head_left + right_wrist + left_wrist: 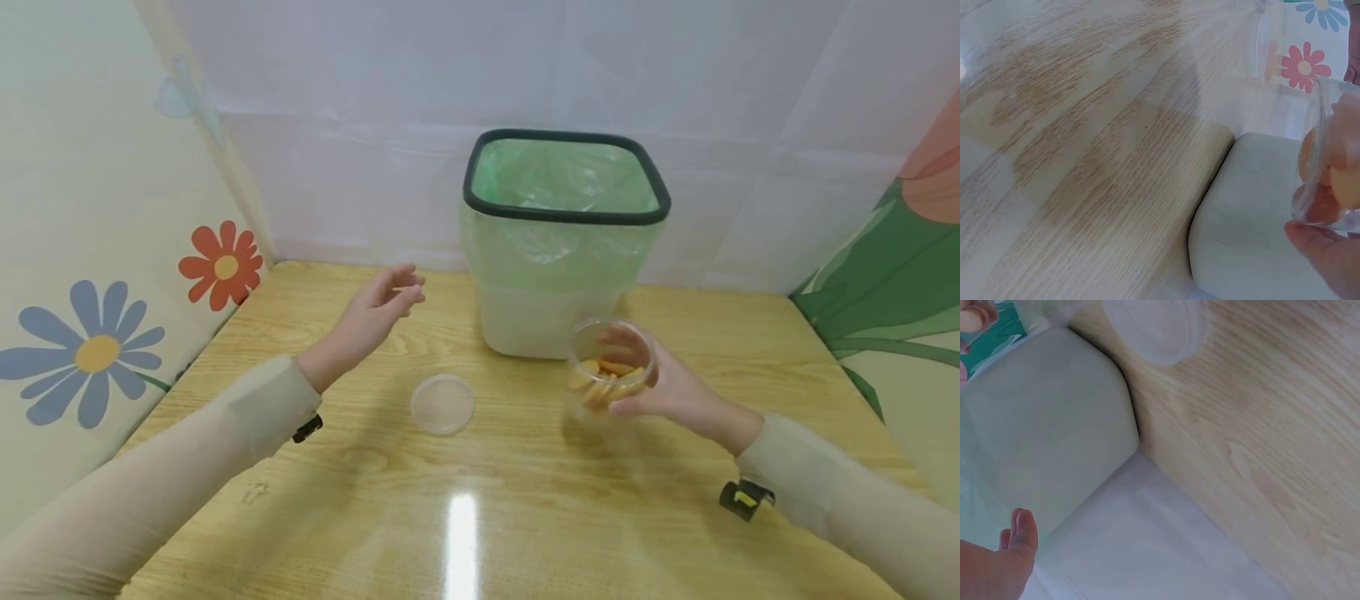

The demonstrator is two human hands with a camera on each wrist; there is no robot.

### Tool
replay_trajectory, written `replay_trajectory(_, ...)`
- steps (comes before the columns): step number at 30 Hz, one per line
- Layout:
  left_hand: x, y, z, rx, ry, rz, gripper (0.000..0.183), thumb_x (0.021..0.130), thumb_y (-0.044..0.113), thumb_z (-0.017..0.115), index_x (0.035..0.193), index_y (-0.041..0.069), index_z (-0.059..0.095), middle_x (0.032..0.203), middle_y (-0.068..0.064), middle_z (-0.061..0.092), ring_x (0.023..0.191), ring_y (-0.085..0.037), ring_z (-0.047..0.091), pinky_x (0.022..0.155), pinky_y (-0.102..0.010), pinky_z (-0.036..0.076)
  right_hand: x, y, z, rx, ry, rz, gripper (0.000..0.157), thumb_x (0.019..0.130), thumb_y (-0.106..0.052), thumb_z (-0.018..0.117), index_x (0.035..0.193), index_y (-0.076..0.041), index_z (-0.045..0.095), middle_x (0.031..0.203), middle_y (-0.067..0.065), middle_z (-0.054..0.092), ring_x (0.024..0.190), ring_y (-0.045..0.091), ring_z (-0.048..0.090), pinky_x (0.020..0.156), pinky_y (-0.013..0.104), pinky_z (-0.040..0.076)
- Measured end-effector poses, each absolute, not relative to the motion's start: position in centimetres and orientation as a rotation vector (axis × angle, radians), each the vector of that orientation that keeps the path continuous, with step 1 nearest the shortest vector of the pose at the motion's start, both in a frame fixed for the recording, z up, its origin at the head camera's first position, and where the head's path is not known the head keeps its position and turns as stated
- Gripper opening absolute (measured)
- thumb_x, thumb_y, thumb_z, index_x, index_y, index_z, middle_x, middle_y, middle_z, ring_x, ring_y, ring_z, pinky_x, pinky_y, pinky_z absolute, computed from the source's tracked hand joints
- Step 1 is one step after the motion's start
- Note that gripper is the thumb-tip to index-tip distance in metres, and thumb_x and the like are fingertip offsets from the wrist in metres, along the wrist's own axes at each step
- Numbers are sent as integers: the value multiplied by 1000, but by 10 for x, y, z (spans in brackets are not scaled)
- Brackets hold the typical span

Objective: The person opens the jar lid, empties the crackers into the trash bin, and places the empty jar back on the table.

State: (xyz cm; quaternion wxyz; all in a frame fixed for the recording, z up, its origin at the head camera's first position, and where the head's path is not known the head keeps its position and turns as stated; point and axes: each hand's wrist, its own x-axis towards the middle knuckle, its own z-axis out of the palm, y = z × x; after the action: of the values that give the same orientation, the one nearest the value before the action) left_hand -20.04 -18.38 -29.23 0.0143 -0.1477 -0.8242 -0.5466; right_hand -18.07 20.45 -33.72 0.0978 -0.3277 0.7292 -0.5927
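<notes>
Fingers of the right hand (678, 387) curl round a transparent, cylindrical jar (581, 406) of orange-yellow pieces (613, 385), just before a pale, green-lined bin (525, 321). Leftward, a clear, round lid (442, 405) lies on the glossy wood-grain table (360, 508). The left hand (367, 312) hovers, fingers relaxed. Pale sheeting (375, 183) backs the far edge; tabletop stretches either side of the bin towards flower-printed walls (67, 183).

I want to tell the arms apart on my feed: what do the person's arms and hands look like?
Both arms wear long, plain, pale beige sleeves: left sleeve, right sleeve. The left hand and right hand are ungloved. Each wrist has a small black device: left device, right device, the right showing a yellow patch.
</notes>
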Motion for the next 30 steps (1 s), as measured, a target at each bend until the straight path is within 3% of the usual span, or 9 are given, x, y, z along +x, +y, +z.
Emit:
replay_trajectory(5, -204, -182, -285, -447, -2550, -1700, 50, 105, 16, 42, 147, -7, 27, 138, -25, 44, 121, -36, 49, 103, -44, 40, -181, 205, -335, -998, 2181, -1743, 87, 76, 6, 77, 146, 6, 26, 143, 19, 40, 123, 14, 49, 96, 22, 45)
replay_trajectory(11, -209, -182, -280, -425, -2545, -1706, 49, 105, 17, 42, 146, -7, 30, 136, -23, 46, 116, -33, 51, 100, -42, 43, -182, 207, -333, -1045, 2172, -1754, 85, 77, 7, 76, 147, 0, 29, 144, 18, 41, 124, 13, 49, 97, 21, 44)
replay_trajectory(17, -213, -186, -277, -392, -2591, -1692, 51, 105, 23, 43, 147, -4, 30, 136, -20, 47, 115, -31, 53, 98, -42, 44, -181, 209, -326, -1008, 2247, -1701, 85, 77, 10, 75, 147, 1, 28, 142, 8, 43, 122, 6, 49, 97, 21, 44)
replay_trajectory(25, -220, -190, -269, -370, -2599, -1681, 54, 105, 25, 44, 148, -4, 29, 134, -21, 47, 112, -31, 54, 96, -39, 46, -178, 212, -320, -1024, 2259, -1726, 85, 75, 13, 74, 147, -2, 31, 141, 4, 45, 124, 14, 49, 96, 21, 45)
replay_trajectory(30, -221, -189, -263, -363, -2596, -1681, 53, 105, 23, 44, 148, -4, 30, 133, -21, 47, 106, -24, 57, 90, -31, 48, -177, 215, -319, -1022, 2262, -1745, 87, 74, 15, 73, 148, -3, 30, 140, -2, 46, 122, 13, 50, 93, 23, 48)
